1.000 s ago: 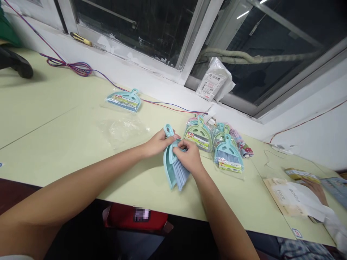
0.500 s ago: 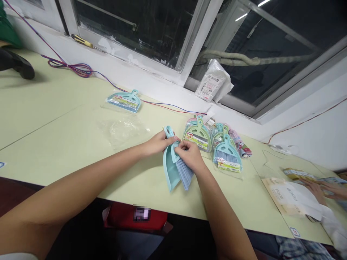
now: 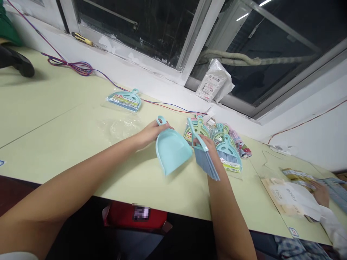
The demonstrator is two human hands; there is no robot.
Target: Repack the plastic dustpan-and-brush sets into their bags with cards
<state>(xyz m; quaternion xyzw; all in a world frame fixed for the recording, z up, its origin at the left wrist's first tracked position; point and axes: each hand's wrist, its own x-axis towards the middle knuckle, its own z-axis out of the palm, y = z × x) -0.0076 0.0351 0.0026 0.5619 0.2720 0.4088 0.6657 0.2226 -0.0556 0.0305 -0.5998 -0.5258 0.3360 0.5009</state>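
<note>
A light blue dustpan is held by its looped handle in my left hand, its pan facing up above the table. Over to the right, my right hand grips a matching hand brush, bristles pointing down and its handle tilted up to the left. Dustpan and brush are apart, with a small gap between them. Behind my right hand lie several wrapped dustpan-and-brush sets, among them a green one and a blue one. My fingers partly hide the green set.
Another wrapped blue set lies at the back left, with a crumpled clear bag in front of it. Bundled cable runs along the wall. A white package leans on the window. At right, a person's hand works near a printed bag.
The brush has come away from the dustpan and moved right in my right hand. My left hand has turned the dustpan so its open face shows.
</note>
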